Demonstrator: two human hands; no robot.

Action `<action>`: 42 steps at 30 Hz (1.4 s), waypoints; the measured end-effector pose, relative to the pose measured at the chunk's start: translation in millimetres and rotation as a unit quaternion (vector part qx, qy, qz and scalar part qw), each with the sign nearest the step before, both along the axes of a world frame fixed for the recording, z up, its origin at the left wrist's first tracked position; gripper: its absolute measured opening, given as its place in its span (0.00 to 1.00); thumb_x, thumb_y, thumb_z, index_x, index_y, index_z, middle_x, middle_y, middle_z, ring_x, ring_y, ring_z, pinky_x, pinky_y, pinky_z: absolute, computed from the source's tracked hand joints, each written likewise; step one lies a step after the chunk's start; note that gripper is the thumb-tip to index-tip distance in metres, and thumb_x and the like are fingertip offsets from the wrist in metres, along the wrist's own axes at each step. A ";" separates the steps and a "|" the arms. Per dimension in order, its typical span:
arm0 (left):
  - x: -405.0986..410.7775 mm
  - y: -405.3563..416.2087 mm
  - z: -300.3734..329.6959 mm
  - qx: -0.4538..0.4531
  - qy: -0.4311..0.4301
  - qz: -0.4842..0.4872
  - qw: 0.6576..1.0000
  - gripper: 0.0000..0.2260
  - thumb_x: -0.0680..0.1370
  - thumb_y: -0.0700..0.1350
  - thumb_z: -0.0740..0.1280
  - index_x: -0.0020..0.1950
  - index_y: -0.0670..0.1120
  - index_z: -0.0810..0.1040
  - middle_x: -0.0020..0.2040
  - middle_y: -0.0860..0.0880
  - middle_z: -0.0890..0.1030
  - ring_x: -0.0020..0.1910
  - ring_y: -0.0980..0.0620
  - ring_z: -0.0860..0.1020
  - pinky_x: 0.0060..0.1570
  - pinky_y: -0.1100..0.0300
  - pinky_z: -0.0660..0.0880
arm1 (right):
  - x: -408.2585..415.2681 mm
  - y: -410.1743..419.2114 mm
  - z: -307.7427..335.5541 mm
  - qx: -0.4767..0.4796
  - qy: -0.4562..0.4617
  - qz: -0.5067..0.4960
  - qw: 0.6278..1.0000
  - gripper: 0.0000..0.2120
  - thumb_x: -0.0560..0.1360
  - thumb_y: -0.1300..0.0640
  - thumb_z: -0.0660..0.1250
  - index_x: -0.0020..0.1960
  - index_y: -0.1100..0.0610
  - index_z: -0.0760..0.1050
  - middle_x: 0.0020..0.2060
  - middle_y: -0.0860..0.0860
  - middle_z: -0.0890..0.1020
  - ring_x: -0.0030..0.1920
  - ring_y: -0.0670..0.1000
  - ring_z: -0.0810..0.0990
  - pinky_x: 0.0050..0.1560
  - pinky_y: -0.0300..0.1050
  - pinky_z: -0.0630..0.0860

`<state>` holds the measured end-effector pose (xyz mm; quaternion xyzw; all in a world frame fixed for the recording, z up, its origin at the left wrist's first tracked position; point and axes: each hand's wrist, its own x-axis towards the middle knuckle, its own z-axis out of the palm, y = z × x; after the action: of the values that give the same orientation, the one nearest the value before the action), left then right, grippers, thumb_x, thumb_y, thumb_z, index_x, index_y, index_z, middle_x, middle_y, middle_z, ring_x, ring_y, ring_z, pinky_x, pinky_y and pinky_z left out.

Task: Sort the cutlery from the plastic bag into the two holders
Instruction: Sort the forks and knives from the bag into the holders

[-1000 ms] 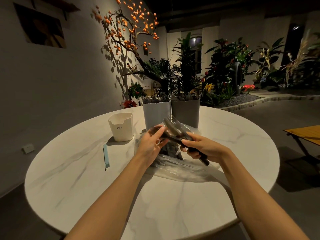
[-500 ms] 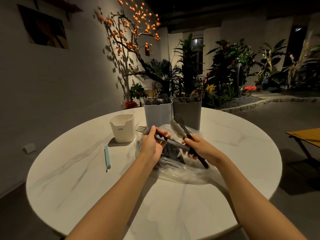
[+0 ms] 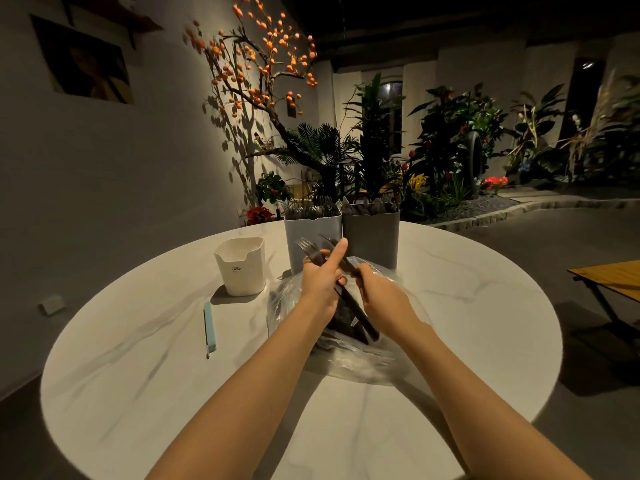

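Plastic bag (image 3: 349, 355) sits nearest me on the table (image 3: 145, 358), dark cutlery left inside, so sorting isn't finished. Above it my left hand (image 3: 320, 282) has fingers curled round forks (image 3: 306, 249), thumb sticking up. Right hand (image 3: 379, 292) clamps more dark handles; which pieces, can't tell. Behind them, light holder (image 3: 311, 237) and dark holder (image 3: 372, 237) both look well filled. Judging: late stage.

A dim indoor garden lounge: round marble table (image 3: 450, 306), persimmon branch (image 3: 263, 64), dense potted plants (image 3: 450, 140).
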<state>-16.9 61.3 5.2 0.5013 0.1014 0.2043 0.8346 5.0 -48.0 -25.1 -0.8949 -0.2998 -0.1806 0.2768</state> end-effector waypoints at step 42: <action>60.4 16.0 65.7 0.026 -0.013 0.051 0.998 0.10 0.83 0.48 0.58 0.55 0.40 0.69 0.30 0.50 0.65 0.25 0.56 0.62 0.23 0.64 0.64 | 66.9 13.2 64.3 0.242 0.363 0.125 0.891 0.17 0.82 0.51 0.58 0.51 0.65 0.75 0.40 0.56 0.77 0.25 0.44 0.66 0.25 0.34 0.64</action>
<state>43.5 77.3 70.9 0.5143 0.1110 0.2554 0.8112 71.9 -34.8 39.2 -0.7584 -0.2343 0.1262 0.5949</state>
